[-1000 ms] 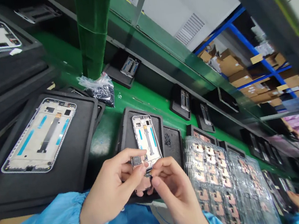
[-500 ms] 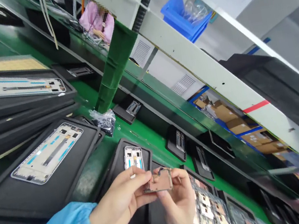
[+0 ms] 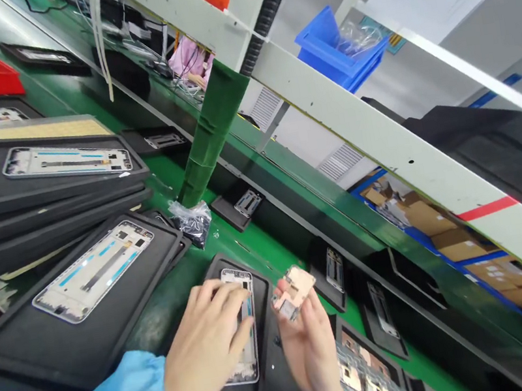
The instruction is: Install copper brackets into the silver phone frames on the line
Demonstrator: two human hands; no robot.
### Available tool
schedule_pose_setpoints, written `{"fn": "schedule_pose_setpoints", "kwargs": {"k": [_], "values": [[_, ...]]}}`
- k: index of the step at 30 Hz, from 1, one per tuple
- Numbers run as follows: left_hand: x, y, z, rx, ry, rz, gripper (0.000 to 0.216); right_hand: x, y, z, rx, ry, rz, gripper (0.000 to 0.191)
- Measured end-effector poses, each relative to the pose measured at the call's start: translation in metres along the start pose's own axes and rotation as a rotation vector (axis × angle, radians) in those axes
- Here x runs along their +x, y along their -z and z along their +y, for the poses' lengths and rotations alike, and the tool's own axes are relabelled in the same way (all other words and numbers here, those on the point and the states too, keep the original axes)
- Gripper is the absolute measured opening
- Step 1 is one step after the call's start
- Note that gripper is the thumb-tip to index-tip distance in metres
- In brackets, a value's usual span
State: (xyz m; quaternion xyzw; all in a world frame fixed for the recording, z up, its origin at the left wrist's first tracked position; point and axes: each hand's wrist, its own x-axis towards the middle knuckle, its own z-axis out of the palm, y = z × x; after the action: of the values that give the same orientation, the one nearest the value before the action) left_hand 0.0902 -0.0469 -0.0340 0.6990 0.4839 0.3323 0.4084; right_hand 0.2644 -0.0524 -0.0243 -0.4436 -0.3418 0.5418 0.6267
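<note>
My left hand (image 3: 205, 346) lies with fingers spread flat on a white phone frame (image 3: 243, 330) that sits in a black tray (image 3: 270, 379) in front of me. My right hand (image 3: 306, 340) is raised beside it and pinches a small copper-coloured part (image 3: 293, 291) at its fingertips, held just above the tray's right edge. Both sleeves are blue.
Black trays with phone frames (image 3: 92, 272) are stacked at the left. A green belt (image 3: 250, 250) carries more small trays (image 3: 332, 270). A clear bag (image 3: 191, 220) lies by a green post (image 3: 211, 134). Clear trays of copper parts (image 3: 364, 380) sit lower right. Another person (image 3: 193, 61) works far back.
The view has tilted up. My left hand let go of the small part and dropped onto the phone frame; my right hand keeps the part and lifted it slightly.
</note>
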Motion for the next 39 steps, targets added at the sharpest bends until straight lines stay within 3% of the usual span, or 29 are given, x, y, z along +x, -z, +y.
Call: {"fn": "schedule_pose_setpoints", "kwargs": {"k": [2,4,6,9,13,16,18,20,25,32,39], "values": [[0.004,-0.007,-0.010,0.383,-0.064,0.055,0.040,0.016,0.006,0.002,0.020,-0.075,0.030,0.041],[0.008,-0.014,-0.016,0.507,-0.055,0.042,0.044,0.033,0.013,0.007,0.003,-0.114,0.028,0.043],[0.011,-0.018,-0.020,0.527,-0.058,0.028,0.043,0.048,0.021,0.012,-0.094,-0.086,-0.014,0.042],[0.012,-0.017,-0.020,0.558,-0.093,0.014,0.038,0.067,0.029,0.012,-0.368,0.071,-0.114,0.039],[0.002,-0.010,-0.020,0.457,-0.234,0.021,0.032,0.078,0.027,0.002,-0.597,0.159,-0.224,0.027],[-0.012,-0.006,-0.021,0.322,-0.372,0.008,0.036,0.075,0.020,-0.002,-0.887,0.283,-0.466,0.020],[-0.021,-0.004,-0.023,0.274,-0.466,0.028,0.042,0.073,0.017,0.001,-1.105,0.427,-0.653,0.027],[-0.028,-0.002,-0.025,0.300,-0.546,0.065,0.044,0.072,0.015,0.006,-1.238,0.537,-0.744,0.032],[-0.030,0.000,-0.023,0.445,-0.572,0.155,0.045,0.072,0.013,0.014,-1.389,0.641,-0.786,0.032],[-0.025,0.002,-0.015,0.439,-0.585,0.215,0.041,0.074,0.007,0.014,-1.468,0.724,-0.815,0.028],[-0.025,0.012,-0.014,0.454,-0.637,0.156,0.042,0.074,0.005,0.017,-1.497,0.694,-0.809,0.032]]}}
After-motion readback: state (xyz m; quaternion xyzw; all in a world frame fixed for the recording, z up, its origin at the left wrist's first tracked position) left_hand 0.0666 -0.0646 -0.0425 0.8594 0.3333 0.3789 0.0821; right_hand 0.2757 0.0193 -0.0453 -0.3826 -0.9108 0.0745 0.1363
